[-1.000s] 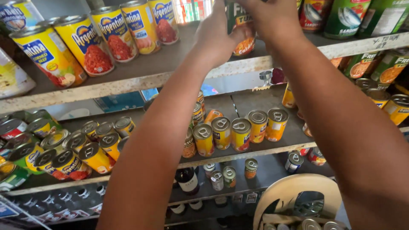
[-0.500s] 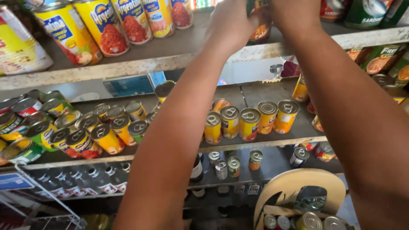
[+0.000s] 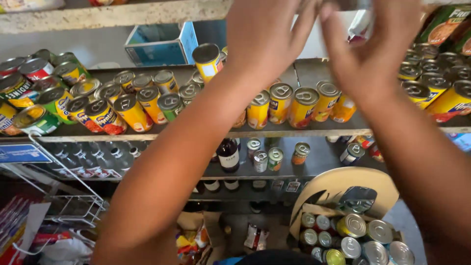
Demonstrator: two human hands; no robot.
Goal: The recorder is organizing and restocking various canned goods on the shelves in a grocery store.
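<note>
Both my arms reach up in front of a shop's shelves. My left hand (image 3: 267, 34) and my right hand (image 3: 373, 46) are raised side by side at the top of the view, fingertips nearly meeting. Whatever lies between the fingers is cut off by the frame's top edge. Just below the hands, a row of yellow tins (image 3: 289, 105) lies on the middle shelf (image 3: 274, 132). One yellow tin (image 3: 208, 60) stands upright behind them, left of my left wrist.
Several more tins crowd the shelf at left (image 3: 64, 100) and at right (image 3: 441, 88). A blue carton (image 3: 162, 44) stands at the back. Small tins and a dark bottle (image 3: 228, 154) fill the lower shelf. An open box of tins (image 3: 353, 238) and a wire rack (image 3: 64, 196) stand below.
The view has tilted down, so the top shelf has slid out of sight. The tin seen between my hands earlier is no longer visible.
</note>
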